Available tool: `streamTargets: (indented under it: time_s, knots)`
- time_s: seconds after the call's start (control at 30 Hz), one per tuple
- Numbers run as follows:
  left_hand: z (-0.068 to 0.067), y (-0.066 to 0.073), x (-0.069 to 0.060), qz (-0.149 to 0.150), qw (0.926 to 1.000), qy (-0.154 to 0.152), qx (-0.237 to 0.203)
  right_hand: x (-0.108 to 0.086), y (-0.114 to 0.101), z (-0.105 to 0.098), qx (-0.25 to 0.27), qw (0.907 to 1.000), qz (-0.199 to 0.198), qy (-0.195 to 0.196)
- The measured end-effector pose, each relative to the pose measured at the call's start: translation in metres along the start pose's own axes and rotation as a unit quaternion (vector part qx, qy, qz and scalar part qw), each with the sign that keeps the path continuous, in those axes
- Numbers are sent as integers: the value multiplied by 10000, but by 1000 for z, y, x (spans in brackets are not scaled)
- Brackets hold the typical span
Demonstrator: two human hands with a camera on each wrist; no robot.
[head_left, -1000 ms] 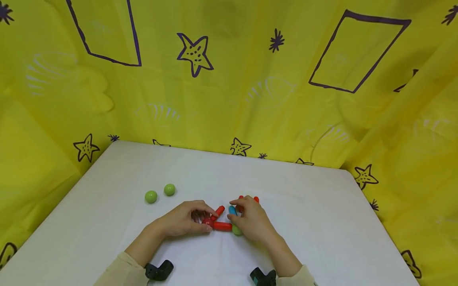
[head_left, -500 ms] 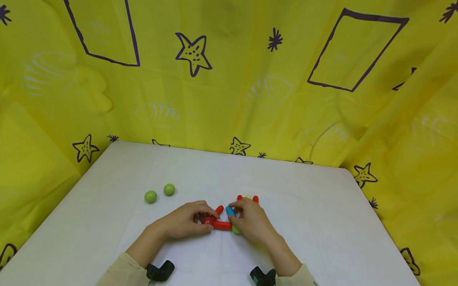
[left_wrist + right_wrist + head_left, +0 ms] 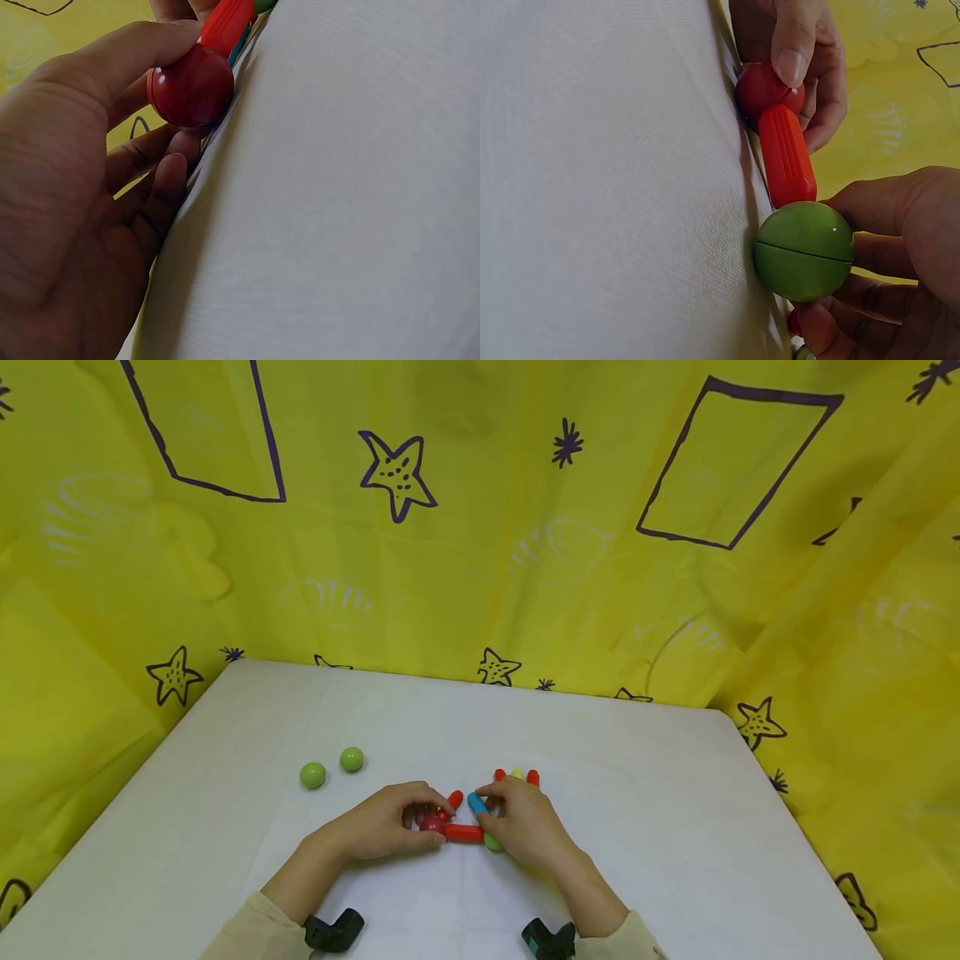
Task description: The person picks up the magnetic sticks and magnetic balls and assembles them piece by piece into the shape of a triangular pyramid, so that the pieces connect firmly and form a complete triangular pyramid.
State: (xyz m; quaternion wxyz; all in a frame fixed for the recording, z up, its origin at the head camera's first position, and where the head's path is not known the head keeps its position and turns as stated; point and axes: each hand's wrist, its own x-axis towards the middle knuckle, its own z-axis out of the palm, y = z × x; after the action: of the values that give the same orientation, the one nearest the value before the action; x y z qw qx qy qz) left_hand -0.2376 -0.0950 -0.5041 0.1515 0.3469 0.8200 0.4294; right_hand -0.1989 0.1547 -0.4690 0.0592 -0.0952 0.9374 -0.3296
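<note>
In the head view my left hand [image 3: 386,818] holds a glossy red ball [image 3: 432,823], its thumb on the near side; the left wrist view shows the thumb pressed on this ball [image 3: 193,86]. Two red building rods reach from it: one red rod [image 3: 464,833] runs right to a green ball [image 3: 804,251], another red rod [image 3: 454,799] angles away from me. My right hand [image 3: 525,818] pinches a blue rod [image 3: 477,803] between thumb and fingers, beside the green ball. The blue rod's near end is hidden by the thumb.
Two loose green balls, a nearer one [image 3: 312,775] and a farther one [image 3: 352,759], lie to the left on the white table [image 3: 637,793]. Behind my right hand, red rod ends [image 3: 533,777] and a yellow-green piece [image 3: 517,773] stick out. A yellow curtain [image 3: 465,560] hangs behind.
The blue rod's far end has swung left, closer to the angled red rod. Both hands stay in nearly the same place, and the head view has shifted slightly.
</note>
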Motion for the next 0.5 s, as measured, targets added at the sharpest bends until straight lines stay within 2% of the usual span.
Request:
streamTargets:
  time_s: [0.3,0.5]
  knots:
    - [0,-1,-1,92,9999,28,37,-1,0,-2,-3,10000,-23,2]
    - [-1,-1,0,143,9999,34,83,-1,2,-7,52,9997,70,233]
